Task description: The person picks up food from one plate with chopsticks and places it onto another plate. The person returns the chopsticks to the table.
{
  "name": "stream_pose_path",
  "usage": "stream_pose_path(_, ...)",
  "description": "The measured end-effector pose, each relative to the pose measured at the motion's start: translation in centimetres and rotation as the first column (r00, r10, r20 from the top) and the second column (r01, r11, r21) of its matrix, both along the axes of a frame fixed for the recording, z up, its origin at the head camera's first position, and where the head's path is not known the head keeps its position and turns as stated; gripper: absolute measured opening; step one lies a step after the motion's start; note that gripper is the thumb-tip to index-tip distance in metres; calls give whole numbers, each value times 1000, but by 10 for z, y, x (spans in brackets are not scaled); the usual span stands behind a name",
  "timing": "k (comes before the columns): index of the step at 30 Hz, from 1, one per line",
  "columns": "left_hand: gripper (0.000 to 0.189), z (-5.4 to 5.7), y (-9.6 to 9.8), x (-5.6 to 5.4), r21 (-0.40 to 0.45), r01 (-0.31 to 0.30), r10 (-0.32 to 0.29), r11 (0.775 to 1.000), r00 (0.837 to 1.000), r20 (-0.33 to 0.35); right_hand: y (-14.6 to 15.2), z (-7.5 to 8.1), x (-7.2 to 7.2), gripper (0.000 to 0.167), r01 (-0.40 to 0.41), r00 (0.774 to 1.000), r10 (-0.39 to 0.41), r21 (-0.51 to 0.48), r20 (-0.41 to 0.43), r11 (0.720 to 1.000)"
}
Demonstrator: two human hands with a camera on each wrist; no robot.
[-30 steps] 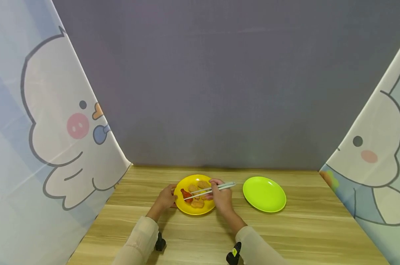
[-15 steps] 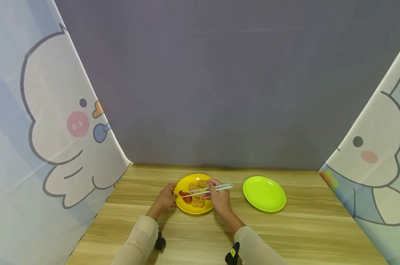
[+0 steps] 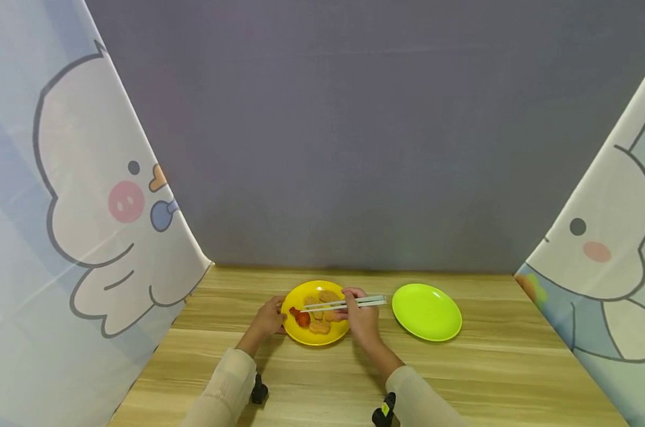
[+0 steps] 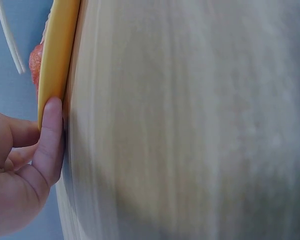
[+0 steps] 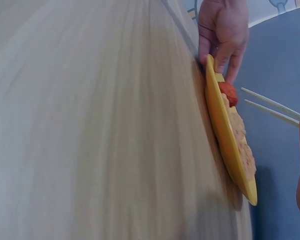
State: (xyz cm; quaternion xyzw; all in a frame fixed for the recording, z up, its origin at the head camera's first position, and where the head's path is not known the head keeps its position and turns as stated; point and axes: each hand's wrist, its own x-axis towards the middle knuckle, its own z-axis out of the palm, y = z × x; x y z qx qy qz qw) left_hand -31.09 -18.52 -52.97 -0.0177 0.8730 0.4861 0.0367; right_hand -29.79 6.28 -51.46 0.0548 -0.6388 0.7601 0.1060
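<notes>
In the head view my left hand (image 3: 269, 318) holds the left rim of a yellow plate (image 3: 298, 298). The left wrist view shows the thumb and fingers on either side of that rim (image 4: 56, 65). A red drumstick (image 3: 302, 319) lies at the plate's left, beside several tan nuggets (image 3: 319, 327). Pale chopsticks (image 3: 372, 300) are gripped in my right hand (image 3: 362, 320), which hovers at the plate's right side. Seen from the right wrist, the chopstick tips (image 5: 246, 95) are apart, with nothing between them, raised above the drumstick (image 5: 228, 93).
A bright green plate (image 3: 426, 312) sits to the right of my right hand on the wood-grain table (image 3: 493, 367). A grey panel (image 3: 354, 148) rises behind the table. Cartoon-printed sheets (image 3: 103, 237) stand along both sides.
The chopsticks have moved off the drumstick, with their tips a little up and to the right. My right hand shifts right. The drumstick has turned slightly; my left hand stays on the plate.
</notes>
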Motion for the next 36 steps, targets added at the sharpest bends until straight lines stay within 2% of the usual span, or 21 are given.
stream_pose_path(9,51,2,1,2,-12,-9,9,1000,1000,-1,24,24,7,22,2,997,3,66,-72,998)
stream_pose_path(14,52,2,0,3,-3,-7,7,1000,1000,3,34,27,5,19,19,995,-8,113,-102,993)
stream_pose_path(17,52,2,1,3,10,-1,1,1000,1000,6,41,27,2,18,30,992,-8,175,-127,984)
stream_pose_path(21,52,1,1,3,8,2,-2,1000,1000,1,53,27,0,18,50,985,1,291,-173,955)
stream_pose_path(23,51,0,0,4,0,2,-2,1000,1000,-4,58,27,-1,17,88,976,-6,369,-217,925)
stream_pose_path(24,51,0,0,4,0,-1,1,1000,1000,-3,60,27,-2,17,123,967,-14,416,-255,901)
stream_pose_path(26,51,0,0,4,-2,-1,1,1000,1000,-5,64,28,-2,16,208,935,-26,485,-354,849)
stream_pose_path(27,51,-1,0,4,-1,0,0,1000,1000,-7,66,28,-2,15,262,908,-31,509,-417,820)
stream_pose_path(29,51,0,1,4,0,-1,1,1000,1000,-8,71,26,-2,12,365,829,-12,525,-560,769)
stream_pose_path(30,51,0,1,4,4,-1,1,1000,1000,-8,74,26,-2,11,402,786,7,519,-619,754)
stream_pose_path(32,51,0,1,4,4,0,0,1000,1000,-6,79,24,-2,11,442,707,55,502,-705,744)
stream_pose_path(34,52,1,1,4,3,1,-1,1000,1000,-4,85,20,-1,16,458,643,112,498,-757,736)
stream_pose_path(35,52,1,1,4,3,2,-2,1000,1000,-4,87,19,-1,19,461,623,137,502,-770,732)
stream_pose_path(36,52,2,1,4,4,2,-2,1000,1000,-4,90,18,0,22,454,613,163,514,-773,728)
